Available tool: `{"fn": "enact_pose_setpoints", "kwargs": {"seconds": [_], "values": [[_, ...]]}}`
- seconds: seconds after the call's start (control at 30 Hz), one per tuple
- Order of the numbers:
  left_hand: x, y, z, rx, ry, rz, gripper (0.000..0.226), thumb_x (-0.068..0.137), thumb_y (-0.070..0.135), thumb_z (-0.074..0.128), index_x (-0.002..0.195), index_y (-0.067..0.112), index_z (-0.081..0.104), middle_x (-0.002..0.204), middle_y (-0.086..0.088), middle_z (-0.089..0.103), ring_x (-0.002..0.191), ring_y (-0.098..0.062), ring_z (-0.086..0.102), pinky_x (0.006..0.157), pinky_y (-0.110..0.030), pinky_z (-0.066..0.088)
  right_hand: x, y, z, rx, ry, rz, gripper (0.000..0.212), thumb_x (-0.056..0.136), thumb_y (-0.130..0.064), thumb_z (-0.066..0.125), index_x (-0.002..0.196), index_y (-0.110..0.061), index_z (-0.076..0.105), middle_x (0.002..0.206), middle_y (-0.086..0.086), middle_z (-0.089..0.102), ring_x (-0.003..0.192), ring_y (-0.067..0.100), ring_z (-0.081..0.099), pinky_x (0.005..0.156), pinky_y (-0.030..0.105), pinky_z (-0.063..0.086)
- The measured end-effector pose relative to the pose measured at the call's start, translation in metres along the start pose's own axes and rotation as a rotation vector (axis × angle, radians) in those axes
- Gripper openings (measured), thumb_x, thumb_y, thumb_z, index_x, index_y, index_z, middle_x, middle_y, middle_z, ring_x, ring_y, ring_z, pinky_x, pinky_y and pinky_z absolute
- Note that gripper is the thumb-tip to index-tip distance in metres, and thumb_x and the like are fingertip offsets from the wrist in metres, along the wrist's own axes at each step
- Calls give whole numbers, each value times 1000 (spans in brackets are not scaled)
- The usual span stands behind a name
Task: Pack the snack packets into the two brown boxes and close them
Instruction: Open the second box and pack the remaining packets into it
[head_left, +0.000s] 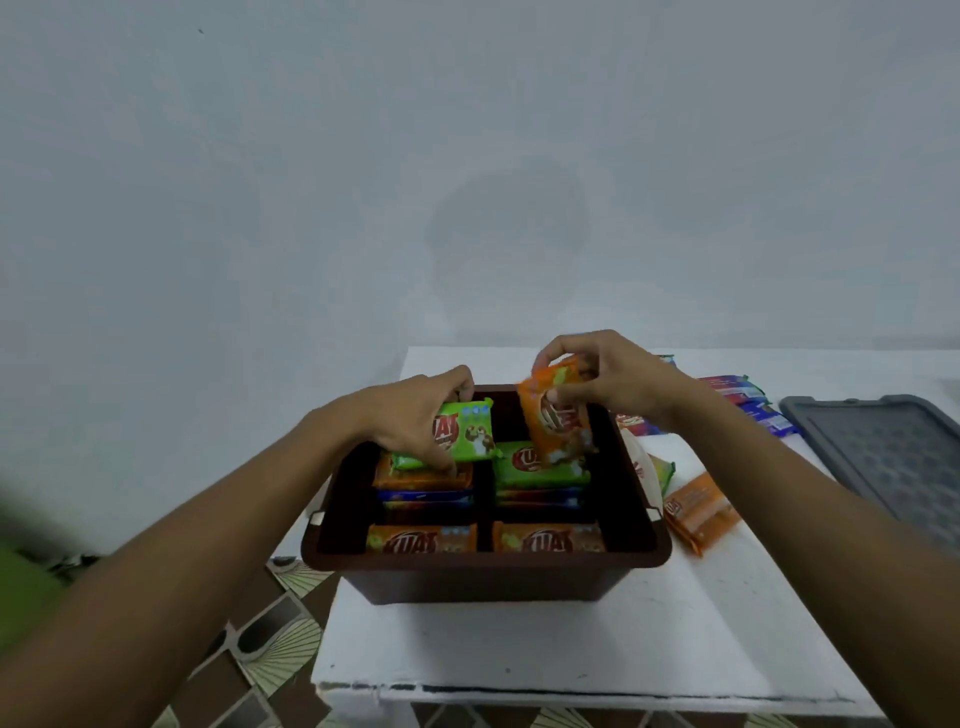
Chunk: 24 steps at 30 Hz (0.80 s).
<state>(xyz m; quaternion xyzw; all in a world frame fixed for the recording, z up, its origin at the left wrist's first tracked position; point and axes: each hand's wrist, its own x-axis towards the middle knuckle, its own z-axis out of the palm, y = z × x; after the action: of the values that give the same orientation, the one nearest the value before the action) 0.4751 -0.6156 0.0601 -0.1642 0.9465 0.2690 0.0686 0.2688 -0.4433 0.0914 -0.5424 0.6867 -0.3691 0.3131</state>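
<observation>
Bench (519, 644) holds brown box (483, 564), lower centre. Left grip (415, 410) clasps green packet (470, 436) over it; right grip (618, 379) pinches tilted orange packet (556, 415).

Packets (470, 435) in hands (415, 415) over brown box (483, 561)

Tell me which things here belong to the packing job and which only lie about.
Job: brown box; green packet in left hand; orange packet in right hand; packed packets; loose orange packet; blue packets.
Lying about: grey panel (maybe a lid, unclear); table.
</observation>
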Motion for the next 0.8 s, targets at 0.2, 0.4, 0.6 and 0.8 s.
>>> {"fn": "enact_pose_setpoints", "kwargs": {"seconds": [0.2,0.4,0.6,0.8], "values": [[-11,-1,16,27,-202,-22,62,62,38,88,105,34,44,98,7,62,81,-11,65,65,-30,55,-2,-1,15,-229,-434,24,30,84,-10,74,110,-23,64,98,1,73,91,15,71,76,30,58],[-13,2,36,163,-367,-43,30,86,35,70,109,28,51,102,9,59,90,-15,61,73,-31,54,2,9,53,-469,-628,30,34,82,-17,76,111,-31,64,101,-9,67,92,9,66,75,26,56],[-15,-4,36,228,-354,-21,30,82,33,75,107,23,61,103,6,64,92,-12,62,80,-34,57,-3,21,67,-632,-594,42,48,85,-10,71,129,-24,58,118,-4,66,105,12,63,92,34,54],[-14,-7,34,234,-409,-24,24,81,30,76,100,22,64,98,8,68,88,-8,65,74,-28,56,-6,18,65,-653,-601,14,41,89,-4,64,126,-23,62,121,-2,66,107,12,63,89,27,54]]}}
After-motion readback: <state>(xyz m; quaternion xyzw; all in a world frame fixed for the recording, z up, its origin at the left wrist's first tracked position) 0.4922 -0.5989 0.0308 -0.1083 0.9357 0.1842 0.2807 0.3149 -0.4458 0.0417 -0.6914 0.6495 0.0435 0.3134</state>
